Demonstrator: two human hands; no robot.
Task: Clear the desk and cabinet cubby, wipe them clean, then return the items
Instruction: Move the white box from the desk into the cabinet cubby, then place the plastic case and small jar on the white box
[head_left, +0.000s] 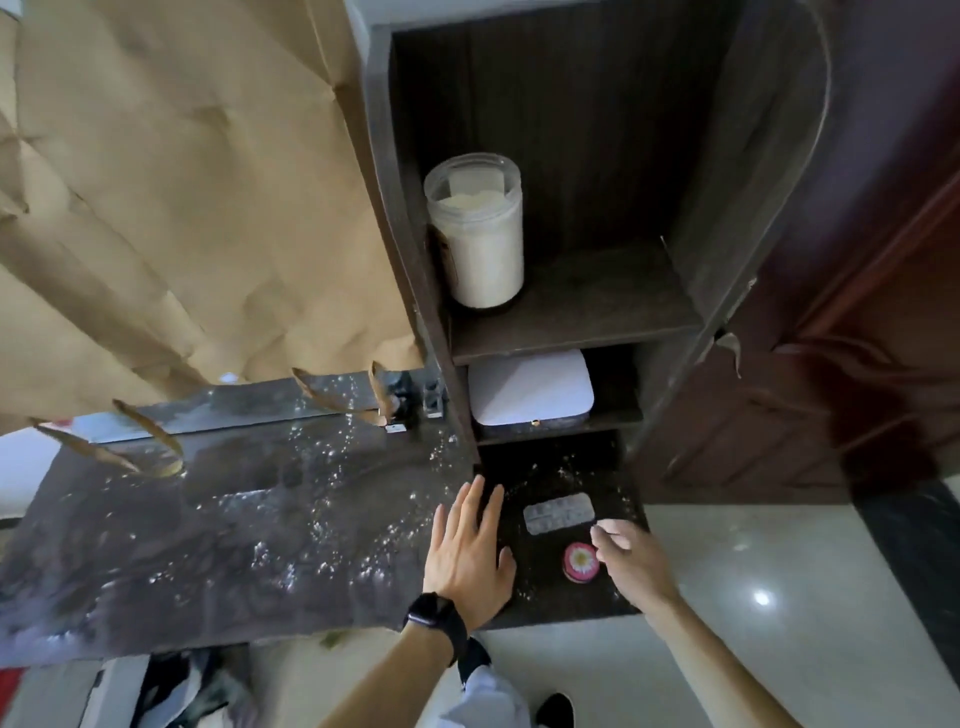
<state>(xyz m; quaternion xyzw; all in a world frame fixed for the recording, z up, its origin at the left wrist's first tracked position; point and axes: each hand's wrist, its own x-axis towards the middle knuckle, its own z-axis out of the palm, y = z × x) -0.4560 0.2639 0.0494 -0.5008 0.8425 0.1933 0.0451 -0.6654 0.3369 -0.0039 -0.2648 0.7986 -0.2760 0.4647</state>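
Two items, blister pack (558, 513) and pink tin (580, 561), await clearing off the speckled desk (208, 519); left hand (467, 566) braces flat, right hand (631, 564) hovers loosely curled, empty.

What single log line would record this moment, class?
left hand: flat on crumb-strewn desk | right hand: beside pink tin, holding nothing | blister pack: on desk | jar: in cubby

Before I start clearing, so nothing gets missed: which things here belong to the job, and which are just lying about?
Job: desk, cubby, jar, white box, blister pack, pink tin.
Lying about: brown paper, door, clothes.
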